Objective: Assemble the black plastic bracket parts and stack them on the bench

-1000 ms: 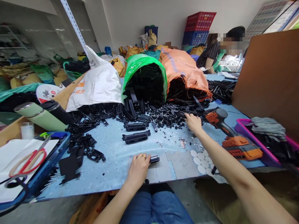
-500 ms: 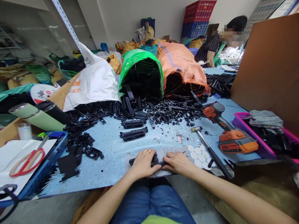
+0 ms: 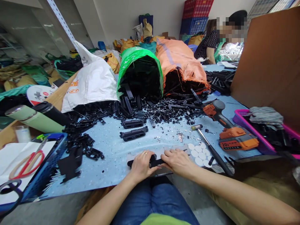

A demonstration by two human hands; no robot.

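Near the front edge of the blue table [image 3: 110, 168], my left hand [image 3: 143, 165] is closed on a long black plastic part [image 3: 153, 162], whose end sticks out to the left of the fingers. My right hand [image 3: 176, 161] grips the right end of the same part, fingers bent over it. Two black assembled pieces [image 3: 133, 133] lie beyond my left hand. White round discs [image 3: 198, 153] sit to the right of my right hand, with a hammer [image 3: 211, 148] beside them.
An orange cordless drill [image 3: 236, 137] and a pink basket [image 3: 237, 116] stand at the right. Green [image 3: 138, 51], orange [image 3: 173, 56] and white [image 3: 93, 81] sacks line the back. Scissors [image 3: 30, 165] lie left. A person [image 3: 208, 47] sits at the far right.
The black part shows more between my hands and appears slightly raised. My right hand has shifted slightly left and up. The whole view has moved a little.
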